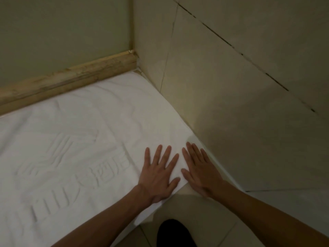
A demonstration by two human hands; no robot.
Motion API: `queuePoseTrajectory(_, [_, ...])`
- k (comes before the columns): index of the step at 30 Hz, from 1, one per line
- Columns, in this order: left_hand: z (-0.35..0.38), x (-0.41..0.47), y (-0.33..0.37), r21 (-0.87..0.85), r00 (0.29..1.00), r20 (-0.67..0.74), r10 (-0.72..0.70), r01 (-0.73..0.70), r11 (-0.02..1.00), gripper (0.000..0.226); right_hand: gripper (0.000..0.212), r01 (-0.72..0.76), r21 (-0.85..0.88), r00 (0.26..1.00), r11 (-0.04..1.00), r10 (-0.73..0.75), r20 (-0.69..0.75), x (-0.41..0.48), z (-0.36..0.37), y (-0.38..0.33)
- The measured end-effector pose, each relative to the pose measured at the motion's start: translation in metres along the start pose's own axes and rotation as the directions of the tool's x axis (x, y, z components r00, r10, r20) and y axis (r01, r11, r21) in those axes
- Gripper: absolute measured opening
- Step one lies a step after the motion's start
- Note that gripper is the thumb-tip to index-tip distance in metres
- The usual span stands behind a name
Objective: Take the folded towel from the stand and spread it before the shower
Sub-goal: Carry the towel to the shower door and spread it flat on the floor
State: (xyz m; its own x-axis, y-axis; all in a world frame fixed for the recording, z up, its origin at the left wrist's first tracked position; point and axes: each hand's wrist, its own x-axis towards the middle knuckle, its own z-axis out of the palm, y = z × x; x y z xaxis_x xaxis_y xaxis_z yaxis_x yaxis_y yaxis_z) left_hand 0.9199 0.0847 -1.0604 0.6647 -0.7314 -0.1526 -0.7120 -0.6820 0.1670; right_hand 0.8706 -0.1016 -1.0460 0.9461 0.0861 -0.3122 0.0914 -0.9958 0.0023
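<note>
From my head view, the white towel (80,132) lies opened out flat on the floor (188,218). It fills the corner where a worn, pale kerb (71,75) meets the tiled wall (231,82). Its far edge runs along the foot of the kerb and its right edge runs along the foot of the wall. A raised woven pattern (62,168) shows in the cloth on the left, with faint creases near the far edge.

Both of my grips rest on the near right corner of the towel, side by side and just apart. My left grip (158,177) is flat, palm down, fingers straight and spread, pressing on the cloth and holding nothing. My right grip (201,175) is flat too, fingers straight and pointing toward the far corner. It lies by the towel's right edge, and its heel reaches the near edge, where bare floor tile shows.

A dark rounded shape (176,234) sits low between my forearms, on the floor side of the towel's near edge. I cannot tell what it is.
</note>
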Motion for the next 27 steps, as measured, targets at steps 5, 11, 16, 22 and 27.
queuePoseTrajectory(5, [-0.005,0.008,-0.015,-0.023,0.997,-0.035,-0.064,0.064,0.998,0.074,0.071,0.016,0.057,0.999,0.998,-0.013,-0.043,0.018,-0.010,-0.010])
queuePoseTrajectory(11, [-0.018,0.029,-0.058,-0.015,0.988,-0.059,-0.145,0.145,0.989,0.074,0.062,0.060,0.079,0.990,0.995,-0.049,-0.129,0.065,-0.031,-0.029])
queuePoseTrajectory(16, [-0.027,0.049,-0.101,-0.015,0.971,-0.060,-0.233,0.232,0.973,0.076,0.061,0.093,0.075,0.986,0.993,-0.082,-0.146,0.105,-0.044,-0.034])
queuePoseTrajectory(22, [-0.038,0.077,-0.147,-0.027,0.948,-0.073,-0.309,0.308,0.951,0.077,0.061,0.084,0.081,0.982,0.993,-0.069,-0.174,0.160,-0.053,-0.040])
queuePoseTrajectory(27, [-0.038,0.104,-0.178,-0.043,0.937,-0.088,-0.338,0.335,0.941,0.073,0.061,0.099,0.090,0.976,0.991,-0.079,-0.204,0.211,-0.065,-0.045])
